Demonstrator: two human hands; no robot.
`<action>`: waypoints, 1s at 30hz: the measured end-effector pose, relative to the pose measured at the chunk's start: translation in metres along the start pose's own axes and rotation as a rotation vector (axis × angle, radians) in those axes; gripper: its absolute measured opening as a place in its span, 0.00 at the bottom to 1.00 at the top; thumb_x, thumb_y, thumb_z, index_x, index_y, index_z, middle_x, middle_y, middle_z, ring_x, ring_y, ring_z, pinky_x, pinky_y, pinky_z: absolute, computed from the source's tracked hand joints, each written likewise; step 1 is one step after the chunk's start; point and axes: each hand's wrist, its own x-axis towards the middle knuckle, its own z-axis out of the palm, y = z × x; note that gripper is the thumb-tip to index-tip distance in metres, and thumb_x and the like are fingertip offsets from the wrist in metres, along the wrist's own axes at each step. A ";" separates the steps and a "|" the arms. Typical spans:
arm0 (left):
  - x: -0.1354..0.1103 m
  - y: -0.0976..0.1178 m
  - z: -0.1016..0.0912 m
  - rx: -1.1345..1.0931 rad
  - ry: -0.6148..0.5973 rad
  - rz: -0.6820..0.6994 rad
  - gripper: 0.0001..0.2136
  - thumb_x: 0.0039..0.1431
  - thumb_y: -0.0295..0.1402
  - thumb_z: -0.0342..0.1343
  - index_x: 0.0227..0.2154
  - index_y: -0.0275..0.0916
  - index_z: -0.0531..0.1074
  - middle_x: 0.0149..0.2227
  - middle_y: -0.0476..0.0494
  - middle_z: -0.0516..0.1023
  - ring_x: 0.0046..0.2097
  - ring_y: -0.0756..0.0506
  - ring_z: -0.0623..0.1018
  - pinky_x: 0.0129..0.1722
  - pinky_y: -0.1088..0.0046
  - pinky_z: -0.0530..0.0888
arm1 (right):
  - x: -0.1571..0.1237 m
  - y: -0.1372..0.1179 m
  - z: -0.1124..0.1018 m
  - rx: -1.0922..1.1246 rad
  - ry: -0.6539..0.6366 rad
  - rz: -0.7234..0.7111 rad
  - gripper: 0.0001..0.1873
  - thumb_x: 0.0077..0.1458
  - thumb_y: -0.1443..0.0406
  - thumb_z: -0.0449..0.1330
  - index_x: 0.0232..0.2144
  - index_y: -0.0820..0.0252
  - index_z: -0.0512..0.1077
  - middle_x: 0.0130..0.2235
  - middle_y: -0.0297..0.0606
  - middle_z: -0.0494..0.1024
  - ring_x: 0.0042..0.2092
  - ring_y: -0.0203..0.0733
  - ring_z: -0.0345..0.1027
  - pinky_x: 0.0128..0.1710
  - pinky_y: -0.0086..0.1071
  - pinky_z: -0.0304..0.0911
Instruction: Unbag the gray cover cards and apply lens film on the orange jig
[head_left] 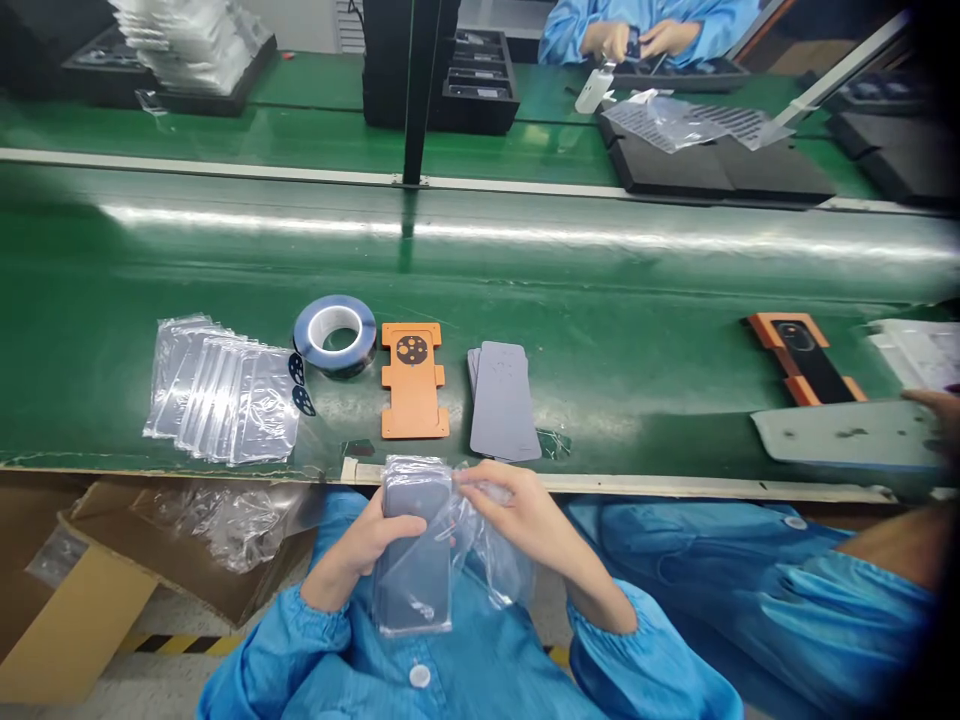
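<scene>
Over my lap, my left hand (pixel 382 530) grips a stack of grey phone back panels in clear plastic sleeves (pixel 414 570), its thumb across the front. My right hand (pixel 510 505) pinches a loose clear plastic bag (pixel 499 560) at the stack's upper right edge. Just beyond, at the bench edge, lie a few grey panels (pixel 504 400), slightly fanned. Left of them sits an orange fixture (pixel 415 390) with a black camera-ring piece (pixel 412 349) at its top. A roll of blue tape (pixel 335 333) lies farther left, near a fanned spread of clear sleeved sheets (pixel 225 390).
A cardboard box (pixel 187 570) with crumpled plastic stands below the bench at left. At right, a co-worker's hand (pixel 937 410) holds a pale panel (pixel 847 432) near another orange fixture (pixel 806 355). Black foam trays (pixel 720 170) lie across the bench, before another person's hands (pixel 637 40).
</scene>
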 end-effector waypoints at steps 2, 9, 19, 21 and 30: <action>-0.001 -0.001 -0.003 -0.014 -0.012 -0.022 0.21 0.48 0.33 0.66 0.46 0.35 0.72 0.37 0.37 0.83 0.38 0.34 0.83 0.37 0.57 0.79 | -0.004 0.012 -0.012 0.036 0.041 -0.002 0.17 0.54 0.70 0.54 0.43 0.57 0.78 0.44 0.39 0.82 0.47 0.46 0.75 0.51 0.36 0.65; -0.002 -0.005 -0.006 0.115 0.218 0.022 0.23 0.43 0.34 0.72 0.43 0.37 0.74 0.38 0.42 0.82 0.38 0.42 0.81 0.40 0.65 0.78 | -0.004 0.010 -0.027 0.005 0.002 0.109 0.16 0.52 0.69 0.54 0.38 0.59 0.80 0.29 0.35 0.80 0.30 0.42 0.72 0.33 0.32 0.64; 0.002 -0.007 -0.011 0.159 0.223 0.075 0.28 0.42 0.34 0.74 0.47 0.36 0.73 0.43 0.39 0.82 0.43 0.39 0.80 0.45 0.62 0.76 | 0.013 -0.003 0.019 -0.073 -0.144 0.074 0.14 0.55 0.54 0.64 0.28 0.59 0.74 0.28 0.31 0.76 0.30 0.38 0.66 0.31 0.30 0.57; 0.003 -0.008 -0.012 0.163 0.213 0.080 0.28 0.42 0.34 0.73 0.48 0.37 0.73 0.43 0.40 0.82 0.44 0.39 0.80 0.46 0.62 0.75 | 0.014 0.001 0.019 -0.064 -0.095 0.098 0.14 0.50 0.54 0.68 0.30 0.59 0.74 0.30 0.32 0.77 0.32 0.39 0.68 0.33 0.30 0.59; 0.007 -0.008 -0.012 0.192 0.107 0.104 0.26 0.45 0.35 0.73 0.48 0.38 0.73 0.45 0.40 0.81 0.46 0.39 0.79 0.47 0.63 0.75 | 0.015 0.001 0.009 0.117 -0.103 0.183 0.16 0.53 0.52 0.65 0.27 0.59 0.78 0.31 0.35 0.80 0.34 0.41 0.71 0.35 0.31 0.62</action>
